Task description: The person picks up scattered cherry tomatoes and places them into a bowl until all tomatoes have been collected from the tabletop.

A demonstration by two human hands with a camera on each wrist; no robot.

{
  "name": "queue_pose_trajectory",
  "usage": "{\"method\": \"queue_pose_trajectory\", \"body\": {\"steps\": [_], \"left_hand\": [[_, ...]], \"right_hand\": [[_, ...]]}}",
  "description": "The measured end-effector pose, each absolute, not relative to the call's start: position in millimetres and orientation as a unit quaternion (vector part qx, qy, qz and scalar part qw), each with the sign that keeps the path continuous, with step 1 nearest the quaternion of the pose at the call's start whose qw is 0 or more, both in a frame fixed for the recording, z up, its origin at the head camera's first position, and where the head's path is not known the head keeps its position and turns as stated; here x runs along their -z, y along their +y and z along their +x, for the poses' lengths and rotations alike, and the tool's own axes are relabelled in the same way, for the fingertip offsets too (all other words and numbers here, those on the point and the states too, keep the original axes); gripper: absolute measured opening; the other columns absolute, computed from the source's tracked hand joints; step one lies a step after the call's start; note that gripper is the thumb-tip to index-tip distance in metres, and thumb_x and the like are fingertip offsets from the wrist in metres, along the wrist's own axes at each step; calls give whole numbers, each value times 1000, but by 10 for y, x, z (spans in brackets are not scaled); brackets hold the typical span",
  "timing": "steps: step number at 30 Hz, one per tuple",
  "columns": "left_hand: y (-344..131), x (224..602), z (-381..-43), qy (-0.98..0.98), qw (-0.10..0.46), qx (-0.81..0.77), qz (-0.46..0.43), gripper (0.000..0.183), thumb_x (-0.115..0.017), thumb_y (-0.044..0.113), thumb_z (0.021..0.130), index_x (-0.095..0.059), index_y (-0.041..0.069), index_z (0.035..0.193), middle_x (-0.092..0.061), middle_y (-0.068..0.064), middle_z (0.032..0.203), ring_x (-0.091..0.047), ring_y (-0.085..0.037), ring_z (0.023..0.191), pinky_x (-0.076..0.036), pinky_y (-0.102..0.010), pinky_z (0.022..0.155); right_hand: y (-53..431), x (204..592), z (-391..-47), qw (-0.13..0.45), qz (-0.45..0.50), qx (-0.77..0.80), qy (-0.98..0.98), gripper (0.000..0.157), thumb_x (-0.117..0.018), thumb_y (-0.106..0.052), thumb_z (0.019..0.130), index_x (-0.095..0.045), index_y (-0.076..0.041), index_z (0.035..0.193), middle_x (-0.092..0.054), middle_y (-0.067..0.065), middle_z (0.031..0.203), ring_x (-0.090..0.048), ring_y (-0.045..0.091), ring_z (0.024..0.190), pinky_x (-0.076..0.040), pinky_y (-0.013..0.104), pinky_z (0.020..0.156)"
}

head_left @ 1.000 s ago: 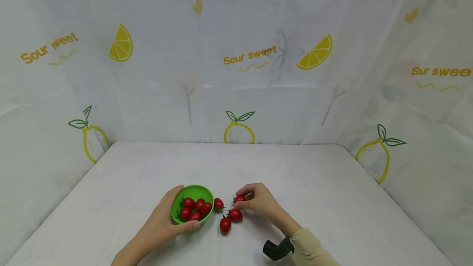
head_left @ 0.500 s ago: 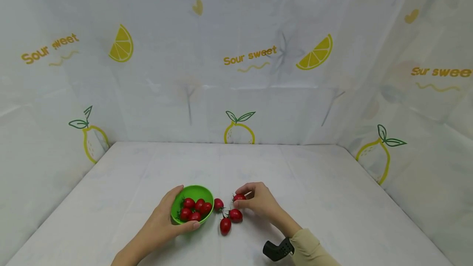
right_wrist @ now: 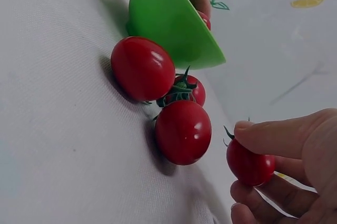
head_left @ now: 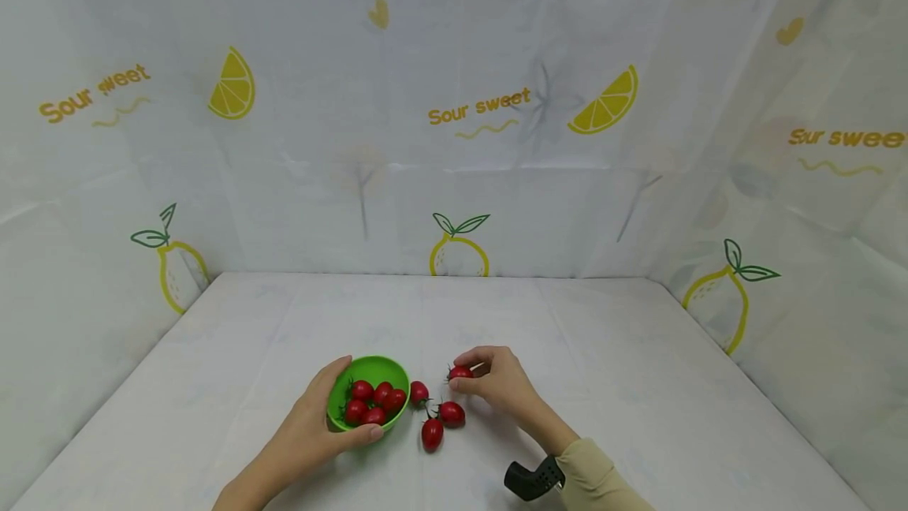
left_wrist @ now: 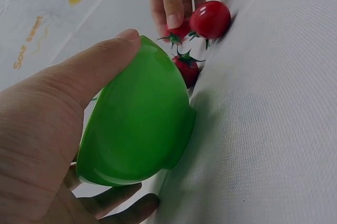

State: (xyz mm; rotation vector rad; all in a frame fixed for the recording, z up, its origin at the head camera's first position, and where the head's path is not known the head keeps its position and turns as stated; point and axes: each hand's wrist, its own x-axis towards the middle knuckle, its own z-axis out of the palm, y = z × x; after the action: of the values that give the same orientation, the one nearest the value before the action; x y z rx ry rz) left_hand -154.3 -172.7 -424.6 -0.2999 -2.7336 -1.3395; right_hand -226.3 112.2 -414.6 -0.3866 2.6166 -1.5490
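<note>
A green bowl with several red cherry tomatoes inside stands on the table. My left hand grips it from the left, thumb and fingers around its sides; the left wrist view shows the bowl close up. To the right of the bowl, my right hand pinches a cherry tomato with green sepals between thumb and fingers. Three more cherry tomatoes lie between the bowl and that hand: one against the bowl's side, one in the middle and one nearer me.
The table has a white cloth over it. White sheets printed with lemons hang behind it and at both sides. A black strap-like device sits at my right wrist, by a beige sleeve.
My right hand has risen slightly, and the pinched tomato has moved a little away from the tomato in front of it. The left hand and bowl stay in place.
</note>
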Motion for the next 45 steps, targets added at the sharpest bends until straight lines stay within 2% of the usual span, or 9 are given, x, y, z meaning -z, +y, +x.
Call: {"method": "queue_pose_trajectory", "body": {"steps": [13, 22, 31, 38, 45], "left_hand": [[-1730, 4241, -1539, -893, 41, 438, -98, 107, -85, 53, 70, -31, 10, 151, -36, -12, 151, -38, -34, 135, -39, -55, 103], [-1730, 4237, -1537, -894, 44, 436, -97, 107, -85, 54, 70, -31, 9, 151, -37, -13, 150, -39, -34, 134, -40, -55, 103], [-1730, 4249, -1544, -891, 44, 441, -98, 107, -85, 53, 71, -31, 7, 151, -38, -12, 149, -40, -33, 133, -40, -54, 103], [-1727, 4244, -1538, -892, 47, 439, -101, 106, -85, 53, 71, -32, 7, 150, -39, -12, 148, -42, -32, 131, -41, -54, 102], [-1730, 4231, -1526, -889, 46, 443, -104, 105, -85, 51, 72, -32, 6, 150, -39, -12, 149, -42, -32, 131, -40, -54, 103]], "right_hand": [[1121, 4052, -2225, 39, -117, 536, 835, 30, -84, -18, 80, -73, -6, 106, -68, 0, 93, -61, 23, 87, -51, 33, 66], [1033, 3883, -2148, 55, -140, 577, 803, 33, -83, -20, 81, -72, -4, 108, -70, 3, 94, -62, 25, 90, -51, 33, 75], [915, 3804, -2085, 70, -154, 587, 792, 30, -82, -18, 82, -72, -5, 108, -70, 3, 95, -62, 26, 91, -54, 43, 79], [816, 3812, -2082, 79, -162, 583, 792, 27, -81, -15, 83, -73, -6, 107, -69, 3, 96, -61, 25, 91, -53, 34, 74], [695, 3853, -2099, 84, -176, 571, 797, 25, -81, -17, 83, -74, -7, 105, -68, 2, 95, -61, 23, 89, -53, 35, 71]]}}
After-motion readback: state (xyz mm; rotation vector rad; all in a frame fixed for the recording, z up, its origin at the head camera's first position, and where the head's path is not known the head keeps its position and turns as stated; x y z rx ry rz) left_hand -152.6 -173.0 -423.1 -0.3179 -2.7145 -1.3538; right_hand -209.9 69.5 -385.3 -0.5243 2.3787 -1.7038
